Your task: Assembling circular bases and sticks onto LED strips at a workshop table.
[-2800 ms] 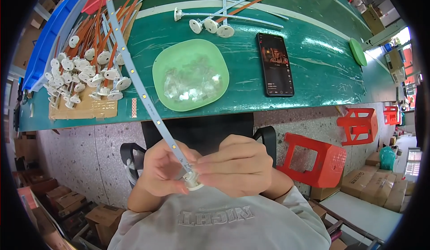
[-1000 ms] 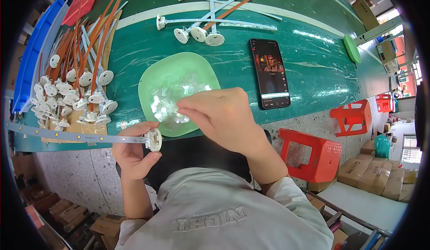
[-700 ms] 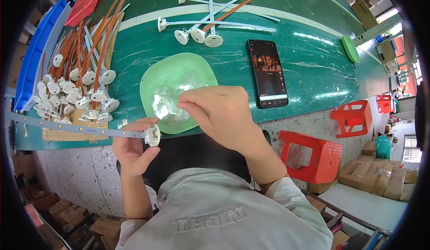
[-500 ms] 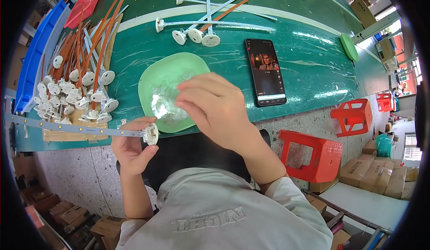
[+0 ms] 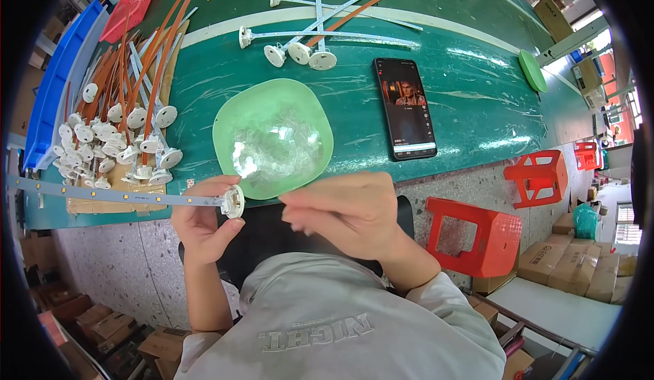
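My left hand (image 5: 203, 229) pinches an LED strip (image 5: 109, 194) close to its round white end cap (image 5: 235, 203). The strip is pale with small yellow squares and runs off to the left, roughly level. My right hand (image 5: 354, 213) hovers to the right of that cap, fingers pressed together; whatever is between them is too small to make out. Just beyond both hands, a light green bowl (image 5: 225, 118) on the table holds many small clear plastic pieces (image 5: 276, 150).
A pile of capped strips (image 5: 112, 131) covers cardboard at the left, beside a blue bin (image 5: 61, 73) and a red basket (image 5: 129, 9). Several more strips (image 5: 320, 36) lie crossed at the back. A phone (image 5: 405, 107) rests right of the bowl; red stools (image 5: 477, 237) stand at the right.
My right hand has drawn back from over the bowl toward my body, fingers pinched, uncovering the clear pieces. The left hand still holds the strip in nearly the same place.
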Available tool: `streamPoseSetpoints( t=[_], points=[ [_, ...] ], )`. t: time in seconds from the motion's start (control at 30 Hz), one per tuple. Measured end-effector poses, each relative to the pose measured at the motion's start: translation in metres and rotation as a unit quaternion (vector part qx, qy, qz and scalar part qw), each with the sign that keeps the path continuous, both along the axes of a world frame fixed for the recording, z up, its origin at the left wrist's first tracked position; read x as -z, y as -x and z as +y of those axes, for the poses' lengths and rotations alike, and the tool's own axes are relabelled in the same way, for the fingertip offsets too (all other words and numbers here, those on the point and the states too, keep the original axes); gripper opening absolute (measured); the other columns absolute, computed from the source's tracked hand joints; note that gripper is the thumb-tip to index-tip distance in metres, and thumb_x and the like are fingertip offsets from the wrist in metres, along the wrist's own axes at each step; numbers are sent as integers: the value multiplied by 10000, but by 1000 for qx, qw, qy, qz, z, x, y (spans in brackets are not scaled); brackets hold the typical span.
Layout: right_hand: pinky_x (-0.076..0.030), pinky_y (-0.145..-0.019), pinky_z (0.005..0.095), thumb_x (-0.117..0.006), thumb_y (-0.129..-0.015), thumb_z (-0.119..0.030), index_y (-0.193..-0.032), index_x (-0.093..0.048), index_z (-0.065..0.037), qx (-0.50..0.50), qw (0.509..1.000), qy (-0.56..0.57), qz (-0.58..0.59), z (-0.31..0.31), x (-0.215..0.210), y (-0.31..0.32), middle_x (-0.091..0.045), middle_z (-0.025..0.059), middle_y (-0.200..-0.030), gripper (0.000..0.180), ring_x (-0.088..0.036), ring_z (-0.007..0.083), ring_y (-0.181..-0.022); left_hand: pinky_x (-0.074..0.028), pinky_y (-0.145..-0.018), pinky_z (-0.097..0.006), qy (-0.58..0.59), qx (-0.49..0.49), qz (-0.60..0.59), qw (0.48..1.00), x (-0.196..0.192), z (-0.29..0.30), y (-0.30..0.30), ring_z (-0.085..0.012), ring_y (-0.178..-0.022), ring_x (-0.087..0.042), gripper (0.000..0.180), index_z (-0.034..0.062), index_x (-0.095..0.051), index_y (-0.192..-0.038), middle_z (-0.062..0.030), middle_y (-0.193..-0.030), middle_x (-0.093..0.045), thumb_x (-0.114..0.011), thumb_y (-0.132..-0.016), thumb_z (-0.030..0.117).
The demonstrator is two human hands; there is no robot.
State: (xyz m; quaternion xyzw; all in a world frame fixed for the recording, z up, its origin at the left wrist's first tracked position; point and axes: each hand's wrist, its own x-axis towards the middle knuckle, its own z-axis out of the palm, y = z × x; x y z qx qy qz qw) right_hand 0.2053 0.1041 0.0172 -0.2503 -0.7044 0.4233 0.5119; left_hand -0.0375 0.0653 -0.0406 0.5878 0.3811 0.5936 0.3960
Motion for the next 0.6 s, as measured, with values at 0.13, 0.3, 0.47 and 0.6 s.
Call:
streamPoseSetpoints(
  t=[0.13, 0.3, 0.47, 0.6],
  points=[
    [-510, -501, 223, -688, -810, 92, -975, -725, 54, -20, 992, 128, -7, -22, -7, -16, -715, 124, -772, 173, -676, 130, -597, -485, -952, -428, -10, 3, 2, 1000, 2, 1, 1, -330, -1088, -625, 464, -34, -589, -1132, -217, -1125, -649, -803, -729, 47],
    [-557, -585, 228, -605, -920, 37, -1065, -690, 59, 8, 870, 466, 160, -36, -7, -25, -716, 145, -919, 169, -709, 161, -707, -481, -956, -418, -16, 7, -8, 1000, 2, 3, -1, -322, -1102, -621, 461, -33, -590, -1135, -216, -1131, -650, -799, -730, 29],
    [-576, -647, 225, -583, -931, 39, -1120, -644, 70, -26, 874, 452, 175, -45, 2, -29, -706, 169, -987, 201, -718, 188, -822, -483, -956, -415, -17, 6, -8, 1000, 3, 3, -1, -322, -1110, -619, 462, -29, -589, -1139, -210, -1139, -648, -796, -727, 0],
    [-579, -648, 231, -568, -931, 55, -1075, -640, 62, -34, 887, 418, 193, -50, 13, -31, -694, 186, -997, 161, -713, 185, -817, -488, -951, -411, -18, 8, -6, 1000, 1, 1, -2, -322, -1111, -620, 465, -22, -589, -1145, -206, -1143, -647, -792, -726, -17]
  ],
)
